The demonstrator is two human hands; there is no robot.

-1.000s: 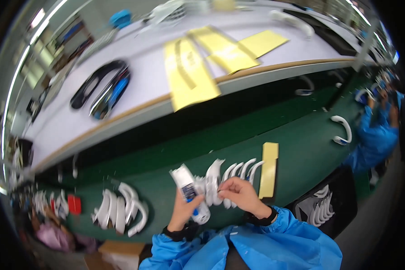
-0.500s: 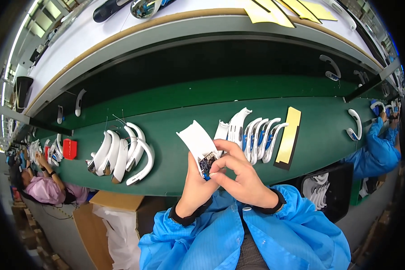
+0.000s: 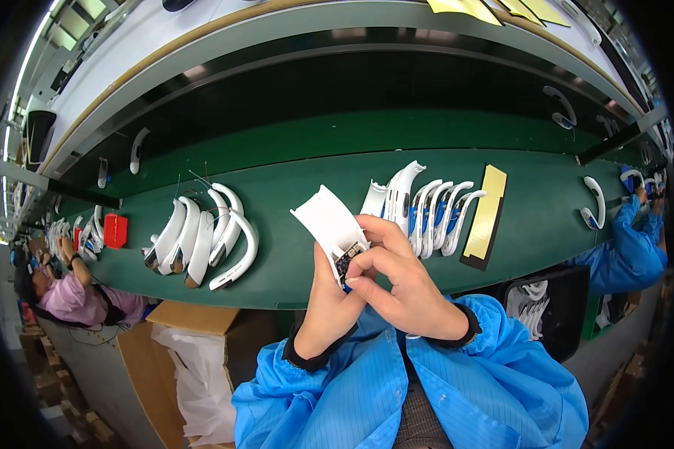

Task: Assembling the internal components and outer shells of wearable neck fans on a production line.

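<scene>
Shell [image 3: 324,215]: slanting far-left to near-right; bearing board [image 3: 345,262] at near end;
Left hand [image 3: 328,308]: clasping shell;
Right hand [image 3: 406,288]: nearer to board; pinching, cannot tell.

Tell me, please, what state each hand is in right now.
Left hand: closed, holding the white shell near its lower end.
Right hand: bent over the circuit board; whether it grips anything cannot be told.
</scene>
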